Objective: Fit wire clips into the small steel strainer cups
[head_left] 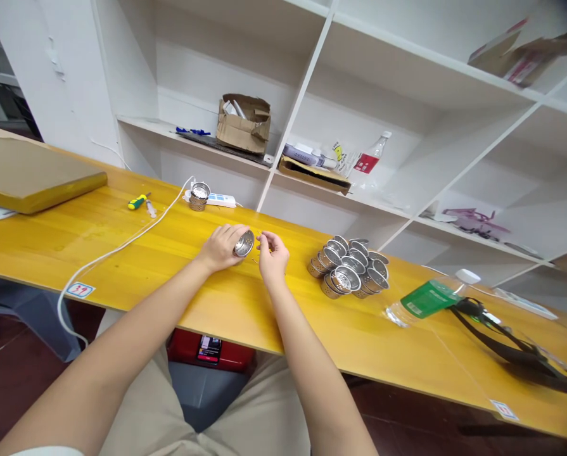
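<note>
My left hand [220, 247] is wrapped round a small perforated metal cup [245, 243], which is tilted so its opening faces right. Just right of the cup is my right hand [272, 254], its thumb and fingertips pinched together; whatever they hold, if anything, is too small to make out. Several more perforated metal cups [347, 277] stand in stacks to the right of my hands. Farther back on the left, another short stack of metal cups [199, 196] stands beside a white power strip [221, 200].
A green-labelled bottle [428, 297] and a black strap-like object [516, 348] lie right on the yellow table [226, 304]. A white cable [121, 247] crosses the left side near a screwdriver [138, 201] and a large flat box [40, 174]. White shelves [306, 88] stand behind.
</note>
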The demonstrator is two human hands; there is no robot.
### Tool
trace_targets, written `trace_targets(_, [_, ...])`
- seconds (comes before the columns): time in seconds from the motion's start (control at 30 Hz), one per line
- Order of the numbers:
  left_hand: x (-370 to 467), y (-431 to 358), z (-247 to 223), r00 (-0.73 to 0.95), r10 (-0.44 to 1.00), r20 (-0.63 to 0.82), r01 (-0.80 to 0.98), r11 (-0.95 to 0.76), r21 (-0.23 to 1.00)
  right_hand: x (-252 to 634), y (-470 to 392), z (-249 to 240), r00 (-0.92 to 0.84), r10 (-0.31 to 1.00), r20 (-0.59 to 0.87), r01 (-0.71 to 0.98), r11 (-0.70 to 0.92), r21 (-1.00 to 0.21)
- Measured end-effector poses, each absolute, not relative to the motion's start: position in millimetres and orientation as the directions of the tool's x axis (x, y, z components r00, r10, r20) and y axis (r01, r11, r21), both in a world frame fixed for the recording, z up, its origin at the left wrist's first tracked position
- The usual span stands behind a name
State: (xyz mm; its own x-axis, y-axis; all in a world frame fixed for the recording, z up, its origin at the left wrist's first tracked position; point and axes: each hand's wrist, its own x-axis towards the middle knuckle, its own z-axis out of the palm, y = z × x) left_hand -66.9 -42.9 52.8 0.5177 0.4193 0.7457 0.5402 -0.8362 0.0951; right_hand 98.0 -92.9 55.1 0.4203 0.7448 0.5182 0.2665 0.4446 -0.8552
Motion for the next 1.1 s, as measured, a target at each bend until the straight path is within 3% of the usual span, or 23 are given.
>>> trace_targets(0.2, [-67.8, -41.7, 51.9, 0.514, 0.397, 0.76, 0.536, -0.841, 0.077, 96.2, -92.0, 63.6, 0.399, 0.856, 0.329, -0.167, 0.42, -0.892])
trace_targets(0.33, [-67.2, -41.7, 52.1, 0.508, 0.402, 0.762, 0.536, -0.84, 0.085, 98.3, -92.5, 66.8, 0.366, 0.889, 0.277, -0.305, 0.395, -0.867])
trace_targets(0.83, [-64.8, -46.1, 55.0, 0.52, 0.404, 0.752, 0.544, -0.836, 0.072, 96.6, -94.4, 65.6, 0.284, 0.919, 0.272, -0.313, 0.357, -0.88])
trace_targets(1.1, [-61.4, -44.4, 48.6, 0.522, 0.432, 0.735, 0.464, -0.867, 0.18, 99.3, -99.3, 69.6, 0.191, 0.969, 0.154, -0.296, 0.206, -0.933])
